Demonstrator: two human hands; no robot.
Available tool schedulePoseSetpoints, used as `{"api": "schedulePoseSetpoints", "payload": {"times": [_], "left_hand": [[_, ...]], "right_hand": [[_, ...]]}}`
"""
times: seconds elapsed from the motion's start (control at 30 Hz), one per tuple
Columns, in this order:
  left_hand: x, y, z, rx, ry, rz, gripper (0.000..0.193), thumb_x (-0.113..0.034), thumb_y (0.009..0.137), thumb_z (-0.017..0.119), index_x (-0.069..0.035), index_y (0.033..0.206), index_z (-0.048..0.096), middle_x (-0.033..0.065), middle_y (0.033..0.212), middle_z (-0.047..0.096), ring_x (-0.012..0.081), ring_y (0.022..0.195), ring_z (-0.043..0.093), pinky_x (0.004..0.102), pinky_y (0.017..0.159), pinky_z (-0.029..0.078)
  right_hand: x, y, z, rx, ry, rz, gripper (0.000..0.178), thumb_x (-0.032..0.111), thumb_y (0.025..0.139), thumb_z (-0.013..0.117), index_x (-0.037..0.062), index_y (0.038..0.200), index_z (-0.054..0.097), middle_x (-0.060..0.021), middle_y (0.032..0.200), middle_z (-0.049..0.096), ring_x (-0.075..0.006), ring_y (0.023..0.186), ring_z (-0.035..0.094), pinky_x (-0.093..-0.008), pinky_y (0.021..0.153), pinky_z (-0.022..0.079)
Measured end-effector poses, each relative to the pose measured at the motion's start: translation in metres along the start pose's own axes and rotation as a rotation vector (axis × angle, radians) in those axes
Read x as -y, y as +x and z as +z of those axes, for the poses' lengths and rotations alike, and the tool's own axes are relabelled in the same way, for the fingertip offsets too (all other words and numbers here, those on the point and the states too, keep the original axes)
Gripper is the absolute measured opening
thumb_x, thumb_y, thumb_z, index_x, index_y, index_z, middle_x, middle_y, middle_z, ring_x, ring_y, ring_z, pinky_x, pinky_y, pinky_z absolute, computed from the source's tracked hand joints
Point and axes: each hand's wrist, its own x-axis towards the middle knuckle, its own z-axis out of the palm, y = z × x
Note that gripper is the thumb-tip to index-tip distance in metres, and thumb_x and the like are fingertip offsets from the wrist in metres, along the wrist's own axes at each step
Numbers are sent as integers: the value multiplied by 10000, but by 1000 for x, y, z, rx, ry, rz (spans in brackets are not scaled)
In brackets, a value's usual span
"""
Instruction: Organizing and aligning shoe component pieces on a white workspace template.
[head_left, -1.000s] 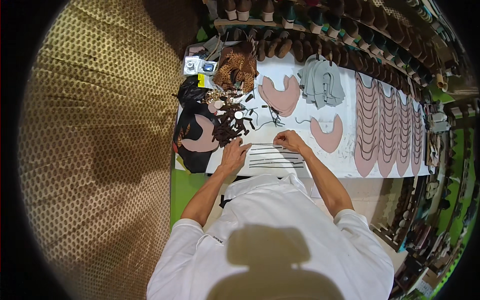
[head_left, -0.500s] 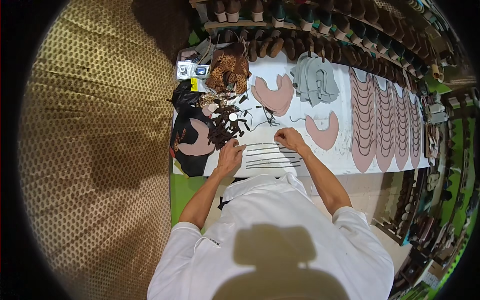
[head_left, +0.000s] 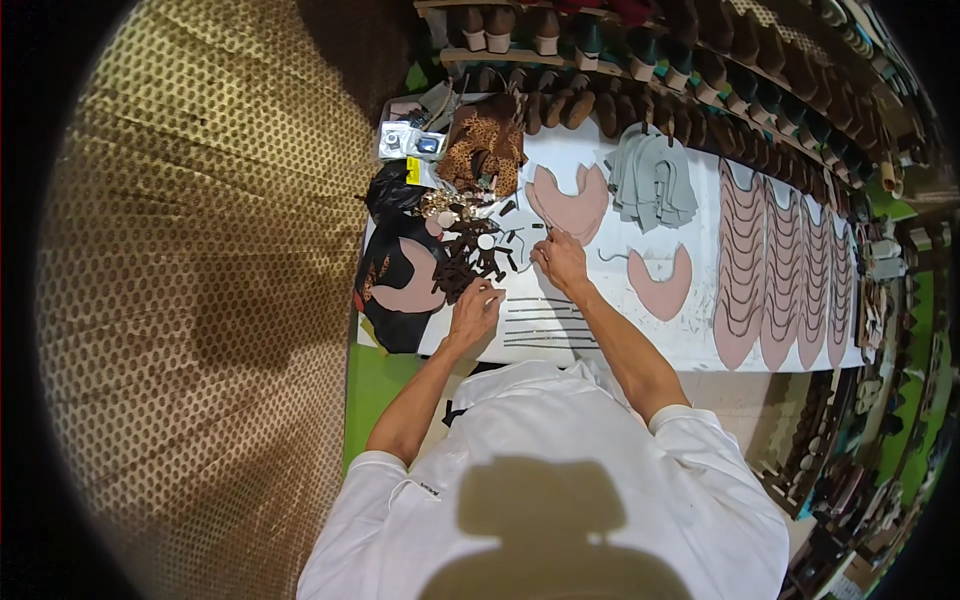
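My right hand (head_left: 561, 263) reaches over the white tabletop, its fingertips pinched together beside small dark thin pieces. Whatever is between them is too small to make out. My left hand (head_left: 476, 310) rests at the lower edge of a pile of short dark brown pieces (head_left: 460, 268), fingers loosely bent and apart, holding nothing visible. Between my forearms lie several thin dark strips (head_left: 550, 331) in roughly parallel rows. A stack of pink U-shaped pieces (head_left: 570, 205) is just beyond my right hand, and another pink U-shaped piece (head_left: 662, 290) lies to its right.
Overlapping pink pieces (head_left: 740, 310) in columns cover the table's right side. Grey cut pieces (head_left: 650, 180) and leopard-print material (head_left: 482, 145) lie at the back. Black material (head_left: 395, 330) holds a pink piece at left. Shelves of shoes (head_left: 640, 65) line the far edge.
My right hand has moved away from the strips, forward and left, to the small dark pieces. My left hand stays by the brown pile. The whole view has shifted slightly.
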Motion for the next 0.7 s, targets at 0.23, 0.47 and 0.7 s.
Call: {"api": "schedulePoseSetpoints", "payload": {"times": [0.23, 0.47, 0.7], "left_hand": [[-15, -4, -7, -15, -35, -14, 178, -78, 909, 714, -86, 1070, 788, 134, 1068, 650, 339, 855, 676, 428, 735, 544], [-4, -8, -8, 19, -52, -2, 230, -114, 945, 698, -78, 1154, 785, 117, 1122, 646, 251, 788, 668, 351, 706, 541], [-16, 4, 19, 87, 3, 89, 232, -83, 949, 666, -60, 1151, 779, 125, 1125, 644, 265, 856, 676, 360, 722, 553]], "right_hand": [[10, 22, 32, 93, -159, 135, 300, 404, 871, 748, 106, 853, 786, -115, 1038, 686, -337, 1044, 633, -544, 956, 404], [-16, 21, 1, 205, 174, 183, 322, 441, 855, 729, 123, 829, 770, -102, 909, 746, -331, 923, 701, -531, 932, 457], [-72, -38, -68, 274, 693, 453, 226, 219, 810, 831, 11, 823, 745, -57, 765, 730, -126, 725, 660, -289, 699, 526]]}}
